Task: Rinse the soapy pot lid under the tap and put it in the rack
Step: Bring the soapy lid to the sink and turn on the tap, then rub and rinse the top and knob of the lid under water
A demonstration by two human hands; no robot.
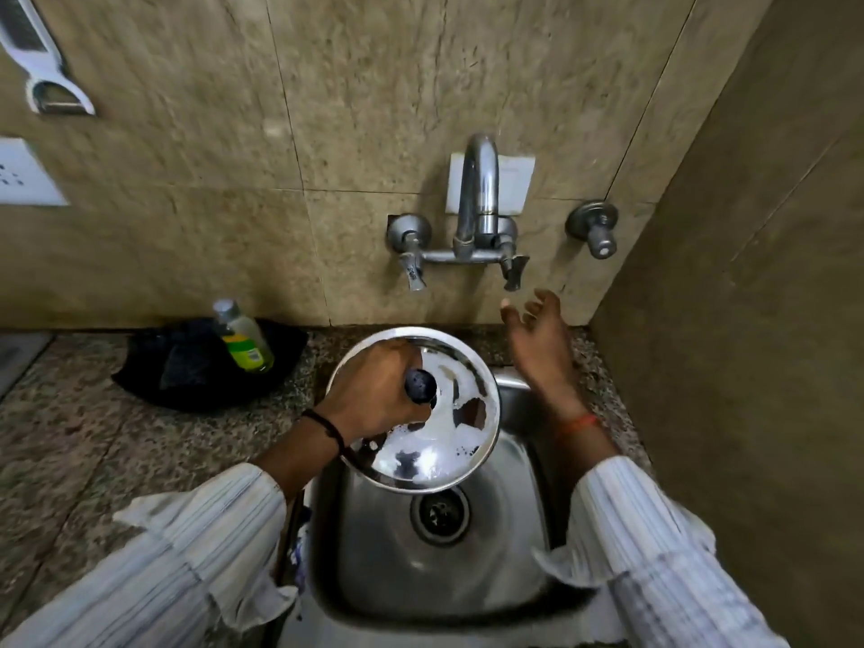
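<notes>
A round steel pot lid (449,441) with white soap foam on it hangs over the steel sink (514,544). My left hand (374,395) grips its black knob (420,385) from the left. My right hand (537,334) is raised with fingers spread, empty, just below the tap's right lever (514,271). The chrome tap (477,189) stands on the wall above the sink; no water is visible from its spout. No rack is in view.
A black cloth (187,367) with a green-labelled soap bottle (243,339) lies on the granite counter (70,437) left of the sink. A second valve (594,226) sticks out of the wall at right. A side wall (748,320) closes the right.
</notes>
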